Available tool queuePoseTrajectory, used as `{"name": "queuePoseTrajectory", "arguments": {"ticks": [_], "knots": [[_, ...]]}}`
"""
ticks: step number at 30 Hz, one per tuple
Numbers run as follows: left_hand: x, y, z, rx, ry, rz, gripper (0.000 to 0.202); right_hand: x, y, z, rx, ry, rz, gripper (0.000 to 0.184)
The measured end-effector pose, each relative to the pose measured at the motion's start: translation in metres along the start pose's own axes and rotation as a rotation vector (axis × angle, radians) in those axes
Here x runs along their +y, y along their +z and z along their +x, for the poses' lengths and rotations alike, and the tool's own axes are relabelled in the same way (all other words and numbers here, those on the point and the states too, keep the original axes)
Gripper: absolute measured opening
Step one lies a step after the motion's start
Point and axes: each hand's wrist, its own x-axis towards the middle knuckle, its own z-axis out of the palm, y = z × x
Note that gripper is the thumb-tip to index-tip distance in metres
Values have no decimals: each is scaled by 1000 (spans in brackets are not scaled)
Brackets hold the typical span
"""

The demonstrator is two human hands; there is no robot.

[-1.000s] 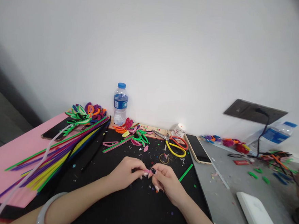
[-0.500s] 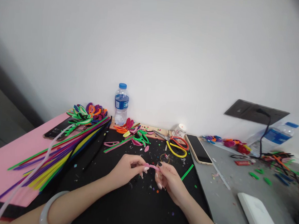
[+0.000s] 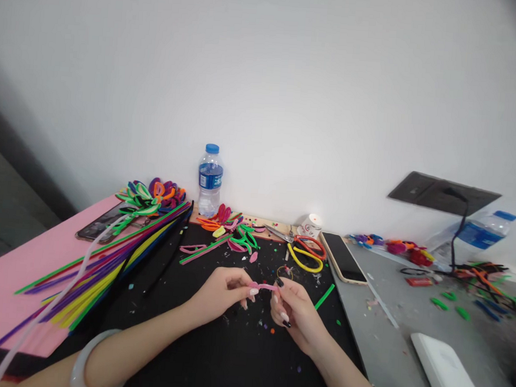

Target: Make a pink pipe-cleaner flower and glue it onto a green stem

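A short pink pipe cleaner (image 3: 268, 287) is stretched between my two hands, low over the black mat (image 3: 228, 362). My left hand (image 3: 228, 294) pinches its left end between thumb and fingers. At the other end, my right hand (image 3: 293, 308) grips it with thumb and forefinger, the other fingers curled. Just beyond the right hand lies a thin gold-coloured ring (image 3: 285, 272). A green pipe cleaner piece (image 3: 325, 296) sticks out beside that hand. Farther back are bent green pipe cleaner loops (image 3: 244, 237) and scissors (image 3: 305, 259) with yellow and red handles.
Long coloured pipe cleaners (image 3: 111, 271) lie on a pink sheet (image 3: 9, 270) at left, near a phone (image 3: 99, 223). A water bottle (image 3: 210, 181) stands by the wall. Rightward are a paper cup (image 3: 312, 224), another phone (image 3: 343, 257), a white device (image 3: 446, 377) and a second bottle (image 3: 485, 233).
My right hand has shifted slightly right, and the pink pipe cleaner between the hands looks straighter. My left hand has hardly moved.
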Motion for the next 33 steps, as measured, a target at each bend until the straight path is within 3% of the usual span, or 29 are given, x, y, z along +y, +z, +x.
{"name": "queuePoseTrajectory", "arguments": {"ticks": [33], "knots": [[-2,-3,1,28,80,132,21,2,-7,3,7,-14,93,29]]}}
